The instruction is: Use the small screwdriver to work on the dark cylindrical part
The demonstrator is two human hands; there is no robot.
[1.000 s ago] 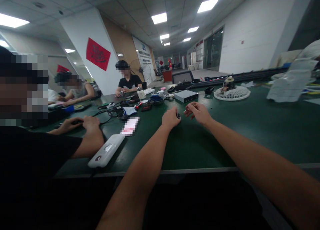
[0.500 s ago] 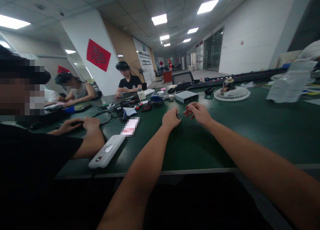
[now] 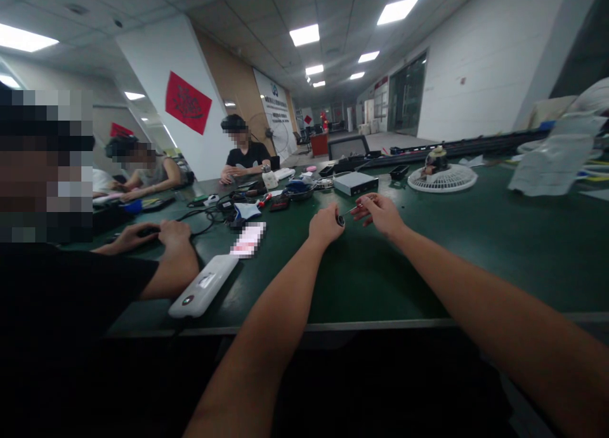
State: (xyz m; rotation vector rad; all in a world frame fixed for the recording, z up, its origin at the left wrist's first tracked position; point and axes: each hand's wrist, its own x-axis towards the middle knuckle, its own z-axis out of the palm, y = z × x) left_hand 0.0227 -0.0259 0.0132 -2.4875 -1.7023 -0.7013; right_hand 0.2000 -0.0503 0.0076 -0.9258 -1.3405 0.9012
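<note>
Over the green tabletop [image 3: 375, 279], my left hand [image 3: 324, 227] is closed around a small dark round part [image 3: 340, 221], one end of which faces right. Most of that part is hidden by the fingers, so I cannot tell its kind. My right hand [image 3: 384, 216] pinches a thin screwdriver [image 3: 352, 210] between thumb and fingertips. Its slim metal shaft points left at the round part. Whether the tip touches the part is too small to see. The other fingers of the right hand are loosely curled.
Left of my arms lie a white device [image 3: 204, 289] and a lit phone [image 3: 249, 240]. Beyond my hands are a grey metal box [image 3: 356, 183], a white fan grille [image 3: 442, 179] with a motor and tangled cables [image 3: 209, 212]. A co-worker's hands [image 3: 174, 232] rest at the left.
The screwdriver and right-hand fingers have shifted very slightly. My left hand keeps its grip in nearly the same place. The co-worker's head at the left has moved a little.
</note>
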